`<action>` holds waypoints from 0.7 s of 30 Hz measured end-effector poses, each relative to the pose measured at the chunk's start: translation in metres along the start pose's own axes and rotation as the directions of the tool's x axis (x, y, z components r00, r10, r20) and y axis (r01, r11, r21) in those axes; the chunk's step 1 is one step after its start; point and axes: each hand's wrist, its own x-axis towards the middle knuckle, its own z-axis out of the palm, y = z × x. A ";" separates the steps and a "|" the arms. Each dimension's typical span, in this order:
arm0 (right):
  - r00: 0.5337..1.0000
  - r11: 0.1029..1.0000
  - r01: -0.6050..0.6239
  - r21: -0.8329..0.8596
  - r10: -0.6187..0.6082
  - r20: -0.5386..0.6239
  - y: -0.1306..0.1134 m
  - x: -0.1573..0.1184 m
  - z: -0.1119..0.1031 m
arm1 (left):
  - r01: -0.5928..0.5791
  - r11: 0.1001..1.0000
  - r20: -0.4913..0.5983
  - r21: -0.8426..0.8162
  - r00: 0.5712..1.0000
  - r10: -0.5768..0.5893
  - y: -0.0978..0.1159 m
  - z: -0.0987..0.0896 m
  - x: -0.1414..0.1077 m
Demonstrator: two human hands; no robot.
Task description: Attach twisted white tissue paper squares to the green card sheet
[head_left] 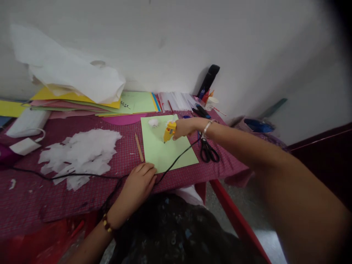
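My right hand (pixel 184 127) is closed around a yellow glue gun (pixel 169 132), its dark tip pointing down over a light green sheet of paper (pixel 156 156). Whether the tip touches the sheet, I cannot tell. A small white tuft (pixel 153 123) sits near the sheet's upper left corner. My left hand (pixel 140 180) lies flat, fingers stretched out, at the sheet's lower left corner. Just above it a wooden pencil-like stick (pixel 139 148) rests along the sheet's left edge. A black cord (pixel 178 158) crosses the paper's lower right part.
Torn white paper pieces (pixel 82 154) are heaped on the checked cloth (pixel 125 134) at left. Behind stand stacked coloured sheets (pixel 74 104) under crumpled white paper (pixel 74 73). Black-handled scissors (pixel 209 151) lie right of the green sheet. A white power adapter (pixel 25 146) is at far left.
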 end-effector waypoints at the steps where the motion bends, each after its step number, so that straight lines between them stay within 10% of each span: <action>1: 0.991 0.998 -0.056 -0.033 0.060 0.123 -0.007 0.004 -0.010 | -0.001 1.000 -0.003 -0.004 1.000 0.001 0.000 -0.001 0.000; 6: 0.973 0.935 0.089 0.343 -0.155 0.170 -0.007 -0.007 -0.029 | -0.007 0.999 0.005 -0.053 1.000 0.007 -0.001 -0.004 -0.002; 11: 0.940 0.457 0.278 0.845 -0.312 -0.141 0.030 -0.038 0.033 | 0.005 0.993 0.022 -0.122 1.000 -0.002 -0.002 -0.004 -0.004; 15: 0.909 0.155 0.167 0.974 -0.406 -0.091 0.034 -0.050 0.076 | 0.041 0.989 0.050 -0.142 0.998 -0.034 0.003 -0.012 -0.001; 21: 0.845 0.000 0.111 0.994 -0.526 -0.094 0.019 -0.059 0.081 | 0.180 0.983 0.166 -0.032 0.971 -0.172 0.026 -0.053 -0.007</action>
